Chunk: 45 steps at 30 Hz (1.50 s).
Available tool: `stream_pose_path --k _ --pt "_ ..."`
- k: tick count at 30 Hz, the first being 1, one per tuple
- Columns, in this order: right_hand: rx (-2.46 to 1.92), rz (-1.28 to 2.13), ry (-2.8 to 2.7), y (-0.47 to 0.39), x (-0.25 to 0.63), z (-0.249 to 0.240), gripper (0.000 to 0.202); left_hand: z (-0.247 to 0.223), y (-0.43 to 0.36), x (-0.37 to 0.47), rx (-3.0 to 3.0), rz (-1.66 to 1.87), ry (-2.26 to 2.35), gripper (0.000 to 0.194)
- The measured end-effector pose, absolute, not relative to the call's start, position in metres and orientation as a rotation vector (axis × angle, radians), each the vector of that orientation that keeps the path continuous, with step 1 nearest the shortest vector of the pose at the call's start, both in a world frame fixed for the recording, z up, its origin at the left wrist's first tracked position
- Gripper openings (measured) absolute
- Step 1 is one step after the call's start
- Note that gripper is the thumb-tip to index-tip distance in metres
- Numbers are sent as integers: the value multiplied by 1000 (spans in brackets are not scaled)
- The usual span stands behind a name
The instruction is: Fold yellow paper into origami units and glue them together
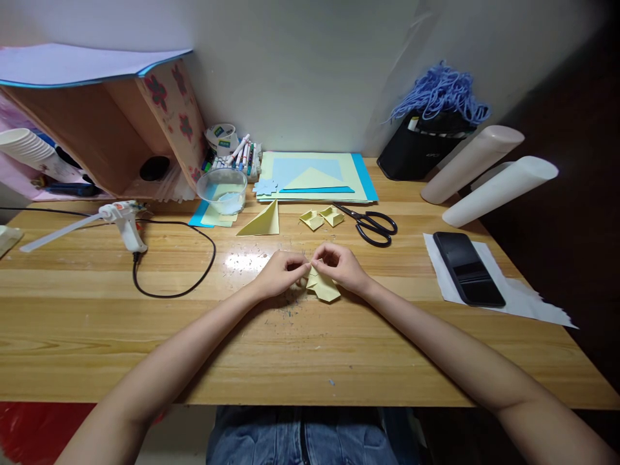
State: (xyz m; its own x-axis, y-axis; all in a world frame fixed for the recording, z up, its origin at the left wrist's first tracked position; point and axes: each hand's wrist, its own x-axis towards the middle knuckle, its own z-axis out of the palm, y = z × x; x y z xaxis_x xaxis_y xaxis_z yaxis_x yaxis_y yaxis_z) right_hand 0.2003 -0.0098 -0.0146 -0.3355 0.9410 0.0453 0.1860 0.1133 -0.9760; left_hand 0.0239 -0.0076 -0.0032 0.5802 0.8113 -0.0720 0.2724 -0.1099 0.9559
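A folded piece of yellow paper (323, 287) is held just above the wooden table, its creased lower part hanging towards me. My left hand (285, 271) pinches its top edge from the left, thumb and forefinger pressed together. From the right, my right hand (340, 266) pinches the same top edge, the fingertips of both hands nearly touching. Two small folded yellow paper pieces (311, 220) lie behind my hands, beside the black scissors (372, 227). A yellow folded triangle (261, 221) stands to the left of them.
A white glue gun (124, 226) with a looping black cable is at the left. Paper sheets (363, 174), a clear bowl (223, 191) and markers stand at the back. A phone (468, 268) and two white rolls (501, 190) are at the right.
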Motion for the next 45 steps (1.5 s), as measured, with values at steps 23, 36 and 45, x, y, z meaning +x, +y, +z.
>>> stream_pose_path --k 23,36,45 --pt "-1099 1457 -1486 -8 199 -13 33 -2 -4 21 1403 1022 1198 32" --pt "-1155 1239 -1371 -4 202 -14 26 -4 -6 25 1532 714 1048 33" --pt "-1184 972 -1385 -6 201 -21 21 -4 -4 24 1409 669 989 42"
